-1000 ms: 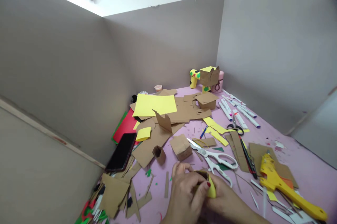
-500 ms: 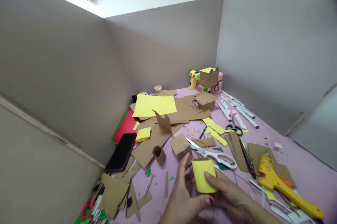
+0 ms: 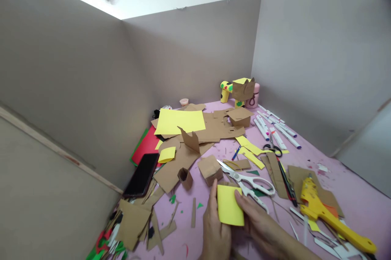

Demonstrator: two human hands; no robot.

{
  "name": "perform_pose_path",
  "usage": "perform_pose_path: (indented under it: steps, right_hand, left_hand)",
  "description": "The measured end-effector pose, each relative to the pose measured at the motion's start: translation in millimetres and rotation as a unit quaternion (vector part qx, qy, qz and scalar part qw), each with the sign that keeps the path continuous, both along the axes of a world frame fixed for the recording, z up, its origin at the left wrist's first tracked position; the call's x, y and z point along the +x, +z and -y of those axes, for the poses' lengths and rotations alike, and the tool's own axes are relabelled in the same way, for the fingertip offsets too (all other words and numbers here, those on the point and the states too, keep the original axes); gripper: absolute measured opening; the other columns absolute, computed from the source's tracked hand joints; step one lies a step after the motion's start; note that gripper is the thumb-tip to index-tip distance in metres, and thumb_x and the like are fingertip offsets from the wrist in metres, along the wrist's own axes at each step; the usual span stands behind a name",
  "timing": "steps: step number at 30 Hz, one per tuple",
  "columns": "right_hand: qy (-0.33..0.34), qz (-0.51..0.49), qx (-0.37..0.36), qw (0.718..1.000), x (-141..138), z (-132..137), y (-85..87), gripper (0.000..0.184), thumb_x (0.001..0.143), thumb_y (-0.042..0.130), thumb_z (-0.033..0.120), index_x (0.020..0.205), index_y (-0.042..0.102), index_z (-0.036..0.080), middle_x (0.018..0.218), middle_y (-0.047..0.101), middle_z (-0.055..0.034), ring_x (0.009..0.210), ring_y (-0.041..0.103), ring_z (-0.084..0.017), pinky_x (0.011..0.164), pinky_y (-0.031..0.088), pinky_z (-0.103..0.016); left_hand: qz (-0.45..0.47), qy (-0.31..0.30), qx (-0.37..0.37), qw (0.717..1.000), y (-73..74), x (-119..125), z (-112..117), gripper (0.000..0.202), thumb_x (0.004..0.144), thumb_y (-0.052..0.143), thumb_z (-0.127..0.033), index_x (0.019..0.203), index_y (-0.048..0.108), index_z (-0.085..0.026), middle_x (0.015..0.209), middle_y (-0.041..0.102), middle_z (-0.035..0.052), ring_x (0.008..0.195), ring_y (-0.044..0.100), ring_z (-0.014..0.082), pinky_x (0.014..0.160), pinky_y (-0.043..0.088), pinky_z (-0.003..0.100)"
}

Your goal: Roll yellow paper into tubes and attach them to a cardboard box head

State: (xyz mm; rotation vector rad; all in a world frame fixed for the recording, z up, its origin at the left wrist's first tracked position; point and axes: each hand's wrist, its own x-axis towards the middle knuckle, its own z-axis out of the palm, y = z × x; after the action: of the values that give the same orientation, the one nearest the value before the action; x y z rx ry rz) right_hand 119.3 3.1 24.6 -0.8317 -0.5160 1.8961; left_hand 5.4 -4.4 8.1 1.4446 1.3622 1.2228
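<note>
Low in the head view I hold a short piece of cardboard wrapped in yellow paper; a brown edge shows along its top. My left hand is closed around its left side, fingers upright against it. On the right side my right hand grips it, thumb pressed on the yellow face. Its back and the fingertips behind it are hidden. Just beyond the hands lie white-handled scissors, open, beside a small cardboard box. A small folded cardboard tube stands to the left.
A yellow glue gun lies at right near a black cutter. Markers and black scissors sit further back. A phone, cardboard scraps and a yellow sheet are left. Grey panels enclose the table.
My left hand has closed onto the yellow-wrapped piece from an open pose. The piece has shifted slightly left and turned, showing a flatter face.
</note>
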Motion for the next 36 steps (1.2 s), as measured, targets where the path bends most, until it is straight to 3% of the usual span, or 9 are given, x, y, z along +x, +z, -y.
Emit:
perform_pose_path:
  steps: [5,9,12,18,21,24,28,31,36]
  right_hand:
    - [-0.015,0.096,0.042,0.994,-1,0,-7.2,0.053,0.072,0.065,0.059,0.109,0.059,0.022,0.104,0.068,-0.0087,0.100,0.061,-0.026,0.083,0.047,-0.037]
    - [-0.087,0.263,0.171,0.946,13,-9,-1.6,0.043,0.078,0.057,0.059,0.108,0.057,0.027,0.107,0.061,-0.0056,0.102,0.054,-0.024,0.088,0.042,-0.035]
    - [-0.032,0.331,0.245,0.911,22,-15,9.5,0.035,0.086,0.048,0.055,0.087,0.064,0.023,0.099,0.058,-0.0058,0.097,0.052,-0.024,0.086,0.041,-0.033]
    - [0.006,0.334,0.262,0.906,23,-15,14.8,0.039,0.087,0.046,0.052,0.074,0.063,0.019,0.088,0.054,-0.0045,0.082,0.051,-0.021,0.073,0.043,-0.030]
    - [-0.022,0.323,0.249,0.913,23,-17,7.7,0.036,0.086,0.050,0.052,0.078,0.064,0.020,0.089,0.056,-0.0041,0.084,0.053,-0.021,0.074,0.043,-0.031]
    - [-0.067,0.257,0.180,0.947,26,-22,-0.9,0.033,0.083,0.056,0.051,0.086,0.066,0.020,0.088,0.061,-0.0039,0.083,0.056,-0.021,0.072,0.045,-0.030]
    - [-0.127,0.142,0.074,0.979,27,-28,-6.8,0.029,0.077,0.065,0.049,0.084,0.066,0.020,0.078,0.067,-0.0029,0.075,0.062,-0.021,0.064,0.049,-0.030]
    - [-0.131,0.078,0.038,0.988,25,-30,-4.3,0.025,0.071,0.072,0.044,0.076,0.066,0.021,0.072,0.069,-0.0017,0.073,0.064,-0.023,0.061,0.051,-0.031]
    - [-0.103,0.046,0.024,0.993,18,-24,0.7,0.024,0.071,0.073,0.042,0.077,0.065,0.020,0.073,0.069,-0.0007,0.076,0.063,-0.022,0.063,0.050,-0.031]
  left_hand:
    - [0.029,0.043,-0.015,0.999,7.2,-1,-2,0.050,0.079,0.046,-0.018,0.128,0.050,-0.017,0.130,0.058,0.0101,0.115,0.055,0.0240,0.094,0.045,0.035]
    - [0.025,0.044,-0.008,0.999,7.0,-1,-2,0.050,0.075,0.051,-0.017,0.126,0.054,-0.017,0.128,0.060,0.0110,0.114,0.056,0.0255,0.094,0.044,0.036]
    - [0.040,0.037,-0.011,0.998,3.9,-1,-1,0.054,0.074,0.053,-0.017,0.128,0.051,-0.017,0.129,0.058,0.0103,0.116,0.054,0.0250,0.096,0.043,0.037]
    - [0.192,-0.018,-0.093,0.977,2.1,1,-7,0.047,0.074,0.054,-0.021,0.121,0.057,-0.015,0.122,0.062,0.0129,0.106,0.060,0.0264,0.087,0.050,0.036]
    - [0.269,-0.025,-0.133,0.953,2.4,1,-11,0.057,0.071,0.060,-0.021,0.127,0.049,-0.015,0.117,0.064,0.0145,0.101,0.063,0.0264,0.086,0.051,0.037]
    - [0.292,-0.015,-0.128,0.948,0.3,-3,-9,0.073,0.067,0.070,-0.026,0.133,0.038,-0.018,0.122,0.059,0.0159,0.107,0.060,0.0267,0.087,0.050,0.037]
    - [0.189,0.070,-0.013,0.979,-5.6,-12,6,0.039,0.077,0.064,-0.040,0.109,0.058,-0.019,0.114,0.061,0.0124,0.103,0.059,0.0236,0.086,0.048,0.034]
    - [0.116,0.075,0.055,0.989,-6.8,-10,14,0.025,0.080,0.061,-0.040,0.092,0.067,-0.019,0.098,0.064,0.0089,0.095,0.058,0.0216,0.086,0.045,0.033]
    - [0.298,0.012,-0.083,0.951,-6.7,1,4,0.044,0.078,0.065,-0.042,0.114,0.058,-0.018,0.113,0.065,0.0137,0.104,0.060,0.0241,0.088,0.047,0.035]
